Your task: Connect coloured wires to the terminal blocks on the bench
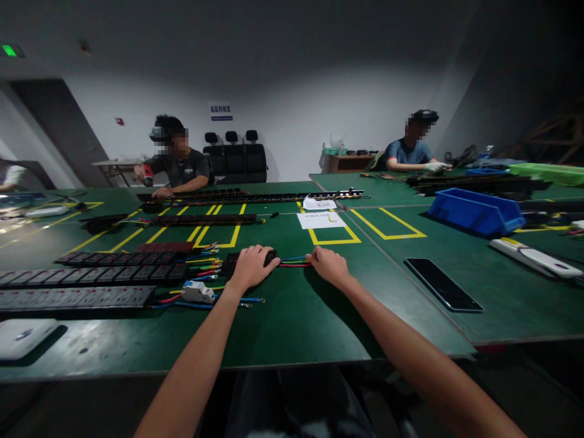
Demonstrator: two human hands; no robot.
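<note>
My left hand is closed over a black piece that resembles the power strip sections nearby; much of it lies under my palm. From its right end run blue and red wires, which cross the gap to my right hand. The fingers of my right hand are curled and pinch these wires; the wire ends are hidden there. Left of my left hand lie several black power strips with coloured leads. A grey circuit breaker is wired to the nearest strip.
A phone lies to the right, near a blue bin and a white device. Paper labels and longer black strips lie ahead on the green table. Two co-workers sit across it, one holding a red drill.
</note>
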